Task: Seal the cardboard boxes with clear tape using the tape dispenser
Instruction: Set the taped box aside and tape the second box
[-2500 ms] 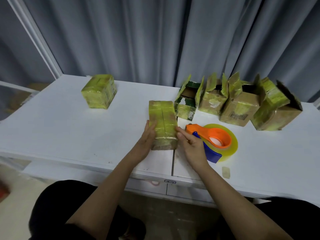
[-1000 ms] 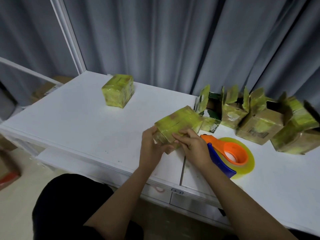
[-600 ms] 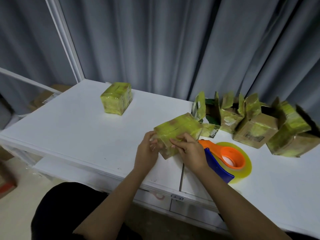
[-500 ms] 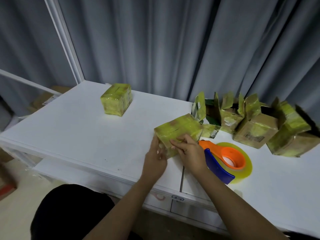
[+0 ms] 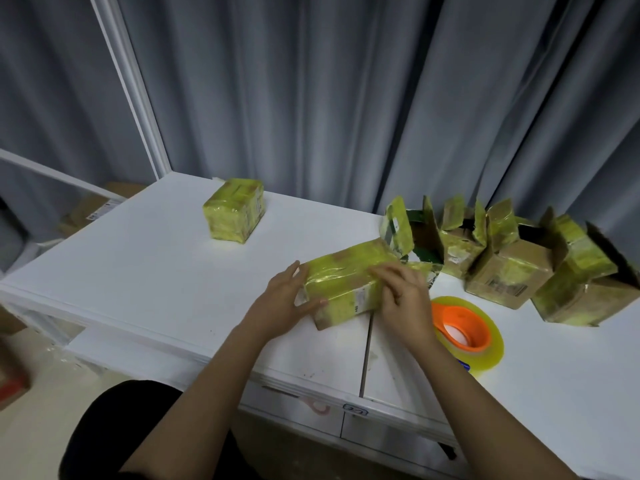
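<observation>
Hands bracket the taped box [image 5: 346,285] at the table's [image 5: 138,271] front edge, left hand [image 5: 287,303] flat-fingered against its left end, right hand [image 5: 401,299] curled over its right end, a light, stiff, slick thing best gripped by its ends, with tape dispenser [image 5: 464,330] just right and open boxes [image 5: 502,271] behind.

Ahead of you, grey curtains [image 5: 346,98] hang in deep folds behind the white desk [image 5: 138,271], which is split by a seam and has drawers [image 5: 294,407] under its front edge. A white frame post [image 5: 131,91] rises at your left. Below lies a pale floor [image 5: 38,427], with brown cartons [image 5: 86,213] beyond the desk's left end. The light is dim and even.
</observation>
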Motion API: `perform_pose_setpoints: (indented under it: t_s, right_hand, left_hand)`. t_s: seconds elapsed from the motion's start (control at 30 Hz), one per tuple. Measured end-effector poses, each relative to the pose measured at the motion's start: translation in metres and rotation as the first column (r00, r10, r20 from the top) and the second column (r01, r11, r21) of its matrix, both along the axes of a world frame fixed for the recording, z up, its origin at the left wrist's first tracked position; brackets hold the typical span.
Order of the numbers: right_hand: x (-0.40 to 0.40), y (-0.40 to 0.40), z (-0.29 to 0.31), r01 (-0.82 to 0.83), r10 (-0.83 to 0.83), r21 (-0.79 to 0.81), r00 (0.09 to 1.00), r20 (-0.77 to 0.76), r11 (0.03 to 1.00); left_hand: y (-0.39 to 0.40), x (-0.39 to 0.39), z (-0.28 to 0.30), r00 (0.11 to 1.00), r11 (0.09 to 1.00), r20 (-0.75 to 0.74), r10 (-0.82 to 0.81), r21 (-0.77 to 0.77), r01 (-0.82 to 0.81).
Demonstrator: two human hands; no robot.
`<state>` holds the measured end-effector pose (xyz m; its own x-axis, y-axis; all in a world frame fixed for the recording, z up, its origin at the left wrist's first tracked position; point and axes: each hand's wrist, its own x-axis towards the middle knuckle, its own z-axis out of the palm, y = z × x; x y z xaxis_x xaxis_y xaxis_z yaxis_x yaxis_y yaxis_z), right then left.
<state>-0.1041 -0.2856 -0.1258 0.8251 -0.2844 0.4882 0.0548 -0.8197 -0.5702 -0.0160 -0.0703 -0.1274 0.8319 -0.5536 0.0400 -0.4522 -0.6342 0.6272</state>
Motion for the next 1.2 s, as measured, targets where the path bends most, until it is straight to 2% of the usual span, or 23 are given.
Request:
perform_pose_setpoints:
  t_s: [0.07,0.13,0.2,0.27,0.3,0.37,0.43,0.5,0.57,0.63,0.73,0.8,0.87,0.9,0.93,0.97,1.13,1.2]
  right_hand:
    - [0.007,-0.004,0.004,0.114,-0.112,0.036,0.993,-0.049,0.993]
    - [0.01,0.0,0.008,0.044,-0.006,0.253,0.989,-0.146,0.966]
    - [0.008,0.011,0.014,-0.011,0.081,0.477,0.989,-0.127,0.879]
    - [0.006,0.018,0.015,-0.035,0.083,0.504,0.994,-0.074,0.863]
    - [0.006,0.02,0.013,-0.042,0.094,0.466,0.991,-0.09,0.884]
    - [0.008,0.024,0.011,-0.057,0.15,0.378,0.964,-0.22,0.924]
    - [0.007,0.031,0.012,-0.067,0.228,0.429,0.914,-0.335,0.901]
    - [0.001,0.039,0.014,-0.137,0.345,0.525,0.882,-0.321,0.84]
    - [-0.007,0.043,0.014,-0.195,0.38,0.537,0.888,-0.258,0.821]
    - [-0.019,0.036,0.008,-0.177,0.29,0.449,0.937,-0.195,0.876]
    - [-0.046,0.007,0.0,0.065,-0.055,0.076,0.99,-0.128,0.995]
    - [-0.064,-0.012,-0.003,0.278,-0.306,-0.176,0.938,-0.161,0.944]
    - [-0.073,-0.022,-0.003,0.357,-0.454,-0.292,0.785,-0.421,0.887]
    - [-0.075,-0.025,-0.005,0.343,-0.466,-0.318,0.699,-0.542,0.884]
    - [-0.075,-0.027,-0.007,0.316,-0.463,-0.339,0.654,-0.599,0.886]
    - [-0.073,-0.029,-0.009,0.291,-0.456,-0.355,0.649,-0.609,0.888]
    - [-0.076,-0.043,-0.001,0.311,-0.433,-0.308,0.732,-0.526,0.899]
    - [-0.084,-0.047,0.004,0.311,-0.392,-0.242,0.792,-0.469,0.919]
  left_hand:
    - [0.014,0.003,0.004,0.999,0.998,0.037,0.015,0.066,-0.018]
    - [0.03,0.008,0.004,0.99,0.994,0.14,0.028,0.1,-0.042]
    - [0.044,0.013,0.003,0.955,0.989,0.288,0.065,0.11,-0.1]
    - [0.05,0.013,0.002,0.92,0.978,0.353,0.169,0.057,-0.202]
    - [0.048,0.01,0.002,0.917,0.97,0.33,0.223,0.016,-0.241]
    - [0.037,0.0,0.005,0.933,0.95,0.181,0.312,-0.093,-0.299]
    - [0.022,-0.01,0.006,0.946,0.926,0.01,0.324,-0.206,-0.315]
    - [0.008,-0.018,0.006,0.958,0.914,-0.058,0.283,-0.288,-0.287]
    - [-0.004,-0.024,0.005,0.973,0.927,-0.075,0.22,-0.296,-0.233]
    - [-0.016,-0.026,0.002,0.984,0.938,-0.063,0.167,-0.296,-0.178]
    - [-0.031,-0.021,0.002,0.994,0.952,-0.038,0.103,-0.286,-0.109]
    - [-0.041,-0.015,0.003,0.998,0.963,-0.014,0.059,-0.262,-0.061]
    - [-0.049,-0.009,0.004,1.0,0.969,-0.001,0.012,-0.248,-0.012]
    - [-0.053,-0.008,0.005,1.0,0.97,0.006,-0.009,-0.243,0.01]
    - [-0.055,-0.006,0.005,0.999,0.972,0.024,-0.023,-0.233,0.028]
    - [-0.058,-0.006,0.006,0.998,0.977,0.058,-0.025,-0.212,0.036]
    - [-0.066,-0.025,0.019,0.944,0.99,0.33,-0.021,-0.127,0.067]
    - [-0.071,-0.039,0.027,0.936,0.981,0.342,-0.084,-0.137,0.138]
